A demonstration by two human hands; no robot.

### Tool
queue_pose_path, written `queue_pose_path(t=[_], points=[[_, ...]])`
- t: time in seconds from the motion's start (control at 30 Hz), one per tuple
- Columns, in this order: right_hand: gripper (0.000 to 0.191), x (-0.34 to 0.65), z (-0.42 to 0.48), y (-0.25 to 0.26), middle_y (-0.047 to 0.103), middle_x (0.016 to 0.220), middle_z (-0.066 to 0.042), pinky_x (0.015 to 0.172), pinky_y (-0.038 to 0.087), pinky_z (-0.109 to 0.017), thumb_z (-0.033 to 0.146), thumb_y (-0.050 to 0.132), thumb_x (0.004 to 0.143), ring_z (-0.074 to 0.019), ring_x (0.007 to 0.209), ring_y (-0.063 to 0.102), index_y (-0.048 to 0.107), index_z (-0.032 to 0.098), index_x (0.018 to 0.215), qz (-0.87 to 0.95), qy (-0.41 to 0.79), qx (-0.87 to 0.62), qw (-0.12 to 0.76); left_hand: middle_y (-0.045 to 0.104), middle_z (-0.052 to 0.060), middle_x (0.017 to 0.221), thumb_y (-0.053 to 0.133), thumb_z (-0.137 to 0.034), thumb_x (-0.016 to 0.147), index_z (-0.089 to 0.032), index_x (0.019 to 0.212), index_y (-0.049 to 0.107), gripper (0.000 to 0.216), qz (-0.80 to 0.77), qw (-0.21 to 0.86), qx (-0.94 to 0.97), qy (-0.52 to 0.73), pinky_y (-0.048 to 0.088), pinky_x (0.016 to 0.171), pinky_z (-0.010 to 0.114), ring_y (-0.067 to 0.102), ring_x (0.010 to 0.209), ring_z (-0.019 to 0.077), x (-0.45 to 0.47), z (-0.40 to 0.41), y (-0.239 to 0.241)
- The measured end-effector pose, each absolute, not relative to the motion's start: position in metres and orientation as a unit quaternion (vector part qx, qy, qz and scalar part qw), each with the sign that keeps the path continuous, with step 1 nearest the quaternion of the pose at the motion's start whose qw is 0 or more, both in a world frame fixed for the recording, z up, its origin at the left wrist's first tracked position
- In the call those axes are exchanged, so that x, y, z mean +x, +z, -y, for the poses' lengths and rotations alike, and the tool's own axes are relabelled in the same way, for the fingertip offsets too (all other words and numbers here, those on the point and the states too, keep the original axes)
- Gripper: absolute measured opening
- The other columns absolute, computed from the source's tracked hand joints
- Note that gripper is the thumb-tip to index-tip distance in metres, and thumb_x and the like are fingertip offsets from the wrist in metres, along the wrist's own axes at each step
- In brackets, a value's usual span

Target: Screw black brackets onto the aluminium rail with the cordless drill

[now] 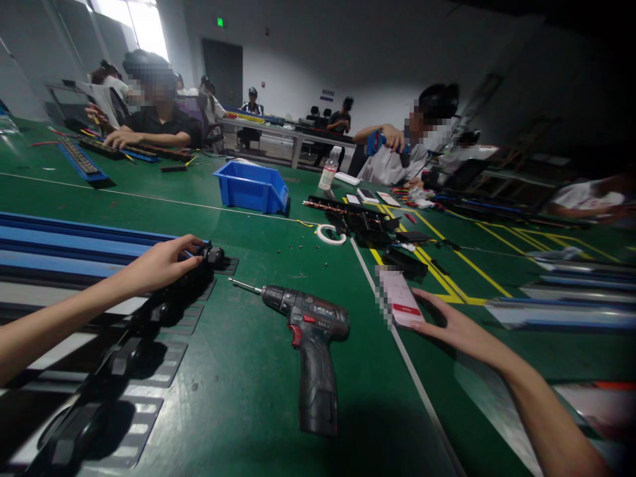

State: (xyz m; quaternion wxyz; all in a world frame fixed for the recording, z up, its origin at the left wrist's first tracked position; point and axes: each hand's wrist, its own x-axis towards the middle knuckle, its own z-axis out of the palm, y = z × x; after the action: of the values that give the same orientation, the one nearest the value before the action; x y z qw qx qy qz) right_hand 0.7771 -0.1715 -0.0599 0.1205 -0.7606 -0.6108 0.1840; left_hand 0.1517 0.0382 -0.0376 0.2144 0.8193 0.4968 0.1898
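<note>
My left hand (pixel 169 262) reaches to the far end of the nearest blue-and-grey strip, its fingers curled on a black round fitting (pixel 214 257). More black fittings with slotted end plates (pixel 132 421) line the ends of the neighbouring long strips (pixel 59 255). In my right hand (pixel 447 321) is a smartphone (pixel 403 298) with a lit screen, gripped by its near right edge between thumb and fingers. Between my hands a black cordless drill (pixel 313 331) lies on its side, its long bit pointing left.
A blue parts bin (pixel 252 189), white tape roll (pixel 331 234) and bottle (pixel 328 169) stand farther back on the green table (pixel 248 411). Black parts (pixel 360 222) and several small screws lie around there. Co-workers sit across; one person's hand (pixel 392 137) holds a blue power tool.
</note>
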Motion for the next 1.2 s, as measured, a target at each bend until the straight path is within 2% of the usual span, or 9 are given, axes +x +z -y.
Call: queue_pose_path(t=[0.1,0.27,0.4,0.6,0.73,1.0,1.1,1.2], points=[[0.088,0.776,0.17,-0.063,0.042,0.154,-0.005,0.114,0.04,-0.048,0.067,0.064,0.077,-0.0378,0.136,0.046,0.034,0.032,0.152,0.611,0.171,-0.763,0.124,0.07,0.012,0.113,0.054,-0.061,0.084,-0.02,0.125,0.058,0.058,-0.501,0.218,0.816,0.186,0.052,0.09,0.043,0.066,0.099,0.0297,0.152,-0.039,-0.037],[0.077,0.781,0.165,-0.076,0.047,0.151,-0.01,0.115,0.037,-0.049,0.069,0.053,0.085,-0.0353,0.136,0.046,0.041,0.025,0.147,0.593,0.136,-0.779,0.154,0.07,0.011,0.112,0.055,-0.06,0.085,-0.021,0.125,0.058,0.056,-0.495,0.214,0.82,0.19,0.052,0.09,0.041,0.066,0.098,0.0285,0.151,-0.039,-0.038],[0.071,0.781,0.16,-0.082,0.056,0.141,-0.012,0.11,0.042,-0.049,0.068,0.05,0.087,-0.0347,0.129,0.054,0.046,0.022,0.142,0.578,0.122,-0.784,0.192,0.07,0.01,0.112,0.054,-0.059,0.086,-0.021,0.125,0.058,0.054,-0.492,0.208,0.823,0.191,0.052,0.088,0.039,0.066,0.099,0.0275,0.151,-0.038,-0.038],[0.08,0.746,0.159,-0.075,0.062,0.133,-0.015,0.098,0.049,-0.056,0.068,0.059,0.08,-0.041,0.115,0.062,0.045,0.021,0.144,0.552,0.061,-0.811,0.181,0.07,0.009,0.113,0.054,-0.059,0.086,-0.021,0.124,0.058,0.054,-0.495,0.21,0.821,0.19,0.052,0.087,0.038,0.066,0.097,0.0268,0.151,-0.038,-0.039],[0.083,0.719,0.155,-0.075,0.061,0.133,-0.017,0.095,0.052,-0.052,0.07,0.061,0.076,-0.0407,0.113,0.063,0.048,0.019,0.141,0.563,0.054,-0.801,0.193,0.07,0.009,0.113,0.053,-0.06,0.086,-0.022,0.124,0.057,0.054,-0.497,0.211,0.821,0.185,0.052,0.087,0.038,0.066,0.095,0.0267,0.151,-0.039,-0.039],[0.086,0.721,0.153,-0.082,0.056,0.139,-0.017,0.102,0.047,-0.055,0.071,0.06,0.076,-0.0407,0.123,0.057,0.046,0.018,0.142,0.562,0.05,-0.798,0.21,0.069,0.009,0.114,0.054,-0.06,0.086,-0.022,0.124,0.058,0.054,-0.498,0.21,0.82,0.188,0.052,0.089,0.039,0.066,0.097,0.0274,0.151,-0.038,-0.038],[0.086,0.735,0.158,-0.074,0.053,0.143,-0.017,0.108,0.044,-0.055,0.069,0.058,0.08,-0.0403,0.127,0.055,0.042,0.018,0.147,0.565,0.09,-0.794,0.205,0.07,0.009,0.113,0.054,-0.06,0.085,-0.022,0.124,0.058,0.055,-0.495,0.21,0.82,0.194,0.051,0.09,0.039,0.066,0.099,0.0273,0.152,-0.038,-0.038],[0.083,0.755,0.166,-0.064,0.048,0.149,-0.013,0.115,0.037,-0.054,0.065,0.06,0.082,-0.038,0.134,0.049,0.039,0.022,0.149,0.59,0.156,-0.77,0.185,0.07,0.009,0.113,0.054,-0.06,0.085,-0.022,0.123,0.059,0.054,-0.491,0.209,0.822,0.198,0.051,0.09,0.038,0.066,0.1,0.0268,0.151,-0.038,-0.038]])
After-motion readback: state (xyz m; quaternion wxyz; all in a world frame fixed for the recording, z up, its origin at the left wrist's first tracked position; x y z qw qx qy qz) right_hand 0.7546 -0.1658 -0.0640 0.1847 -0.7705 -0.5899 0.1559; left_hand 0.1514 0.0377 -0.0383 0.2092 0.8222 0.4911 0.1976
